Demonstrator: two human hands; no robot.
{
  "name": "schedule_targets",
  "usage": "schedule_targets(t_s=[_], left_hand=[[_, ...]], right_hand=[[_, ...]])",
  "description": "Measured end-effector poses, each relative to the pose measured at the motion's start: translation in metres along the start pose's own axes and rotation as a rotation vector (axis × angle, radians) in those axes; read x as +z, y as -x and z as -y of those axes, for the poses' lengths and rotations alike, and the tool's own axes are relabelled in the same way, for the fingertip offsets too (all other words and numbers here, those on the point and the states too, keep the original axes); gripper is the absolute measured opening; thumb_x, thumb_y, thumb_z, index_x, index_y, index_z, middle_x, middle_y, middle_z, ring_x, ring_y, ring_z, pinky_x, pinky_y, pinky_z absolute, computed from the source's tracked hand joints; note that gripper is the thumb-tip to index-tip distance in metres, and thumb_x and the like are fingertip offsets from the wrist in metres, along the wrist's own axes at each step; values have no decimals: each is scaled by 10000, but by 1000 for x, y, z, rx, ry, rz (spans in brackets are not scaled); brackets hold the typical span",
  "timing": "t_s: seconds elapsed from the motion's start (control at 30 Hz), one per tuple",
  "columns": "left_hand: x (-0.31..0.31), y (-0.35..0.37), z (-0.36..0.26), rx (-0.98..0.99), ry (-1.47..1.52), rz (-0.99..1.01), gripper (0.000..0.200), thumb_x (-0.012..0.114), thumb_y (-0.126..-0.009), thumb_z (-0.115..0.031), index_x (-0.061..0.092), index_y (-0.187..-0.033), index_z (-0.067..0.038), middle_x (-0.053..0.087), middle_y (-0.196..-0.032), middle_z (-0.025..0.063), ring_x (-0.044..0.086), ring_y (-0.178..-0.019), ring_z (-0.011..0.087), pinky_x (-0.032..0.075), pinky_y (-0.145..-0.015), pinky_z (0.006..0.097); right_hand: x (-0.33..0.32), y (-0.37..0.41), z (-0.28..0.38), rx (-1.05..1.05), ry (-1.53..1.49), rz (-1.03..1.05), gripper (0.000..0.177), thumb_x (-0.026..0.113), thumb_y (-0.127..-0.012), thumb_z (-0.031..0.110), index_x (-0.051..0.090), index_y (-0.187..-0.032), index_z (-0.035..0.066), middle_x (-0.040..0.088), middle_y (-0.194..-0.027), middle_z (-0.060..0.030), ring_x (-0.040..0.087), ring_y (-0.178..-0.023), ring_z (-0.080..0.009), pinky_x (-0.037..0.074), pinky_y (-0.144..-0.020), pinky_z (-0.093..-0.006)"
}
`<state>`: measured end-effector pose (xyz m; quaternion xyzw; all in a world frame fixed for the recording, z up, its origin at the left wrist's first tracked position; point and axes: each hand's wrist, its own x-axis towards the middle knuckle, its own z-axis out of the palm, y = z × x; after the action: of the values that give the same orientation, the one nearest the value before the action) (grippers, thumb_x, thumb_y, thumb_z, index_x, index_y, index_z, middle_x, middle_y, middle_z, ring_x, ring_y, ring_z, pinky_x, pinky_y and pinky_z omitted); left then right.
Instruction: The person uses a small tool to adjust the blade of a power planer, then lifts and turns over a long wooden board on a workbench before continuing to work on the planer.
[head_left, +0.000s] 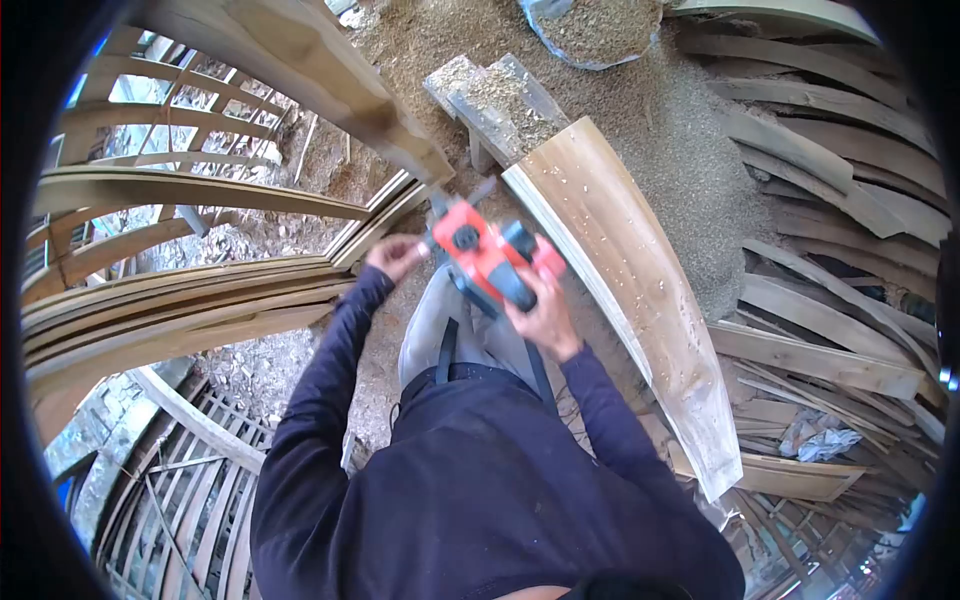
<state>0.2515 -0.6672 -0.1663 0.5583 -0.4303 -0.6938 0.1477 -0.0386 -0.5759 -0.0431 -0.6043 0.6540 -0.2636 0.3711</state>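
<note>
A red and black power tool (482, 252) is held in front of my legs, slightly blurred. My right hand (545, 312) is wrapped round its black handle. On the tool's other side, my left hand (397, 257) has its fingers bent together at the tool's edge; what they pinch, if anything, is too small to tell. Just right of the tool lies a wide, curved wooden board (635, 250) with wood chips on its face. Its far end meets a chip-covered wooden support (505, 105).
Long boards (180, 300) are stacked at the left, and a thick plank (300, 70) slants in from the upper left. Curved offcuts (820, 140) pile up along the right. Sawdust (700, 180) covers the ground beyond the board, near a plastic sack (600, 35).
</note>
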Motion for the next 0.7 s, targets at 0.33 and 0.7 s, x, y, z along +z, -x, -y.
schedule_targets(t_s=[0.33, 0.7], left_hand=[[239, 85, 42, -36, -232, 710, 366, 712, -853, -307, 670, -1046, 2, 693, -846, 65, 639, -774, 120, 513, -720, 265], [456, 124, 495, 797, -674, 2235, 564, 782, -684, -366, 616, -1156, -107, 663, -1007, 146, 616, -996, 300, 475, -879, 393]], right_hand=[[-62, 319, -6, 655, -160, -386, 393, 686, -717, 153, 615, -1064, -17, 667, -904, -183, 675, -839, -275, 508, -745, -375], [98, 461, -76, 799, -306, -1660, 338, 731, -740, 106, 623, -1035, -18, 626, -832, -32, 581, -759, -104, 485, -721, -268]])
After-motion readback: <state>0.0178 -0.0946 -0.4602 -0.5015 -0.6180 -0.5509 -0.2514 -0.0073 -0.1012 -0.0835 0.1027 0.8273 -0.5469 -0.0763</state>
